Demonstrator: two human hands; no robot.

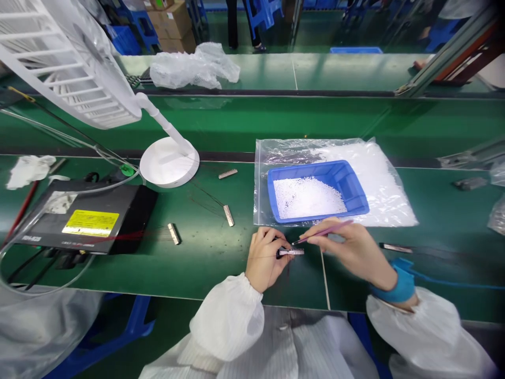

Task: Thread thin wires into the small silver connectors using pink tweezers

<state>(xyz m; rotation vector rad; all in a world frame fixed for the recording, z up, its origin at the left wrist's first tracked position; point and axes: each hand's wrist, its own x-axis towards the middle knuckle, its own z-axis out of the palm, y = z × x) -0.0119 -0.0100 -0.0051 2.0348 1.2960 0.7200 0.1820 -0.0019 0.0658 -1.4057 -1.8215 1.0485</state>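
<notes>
My left hand pinches a small silver metal bar with fine dark fibres trailing from it, at the front of the green workbench. My right hand grips a slender pink tool, and the tool's dark tip sits just above the bar's left end. A blue wrist strap circles my right wrist. Several similar metal bars lie on the bench, including one and another to the left of my hands.
A blue tray of white granules sits on a clear plastic bag just beyond my hands. To the left stand a black device with a yellow label and a white lamp base. A blue cable runs off right.
</notes>
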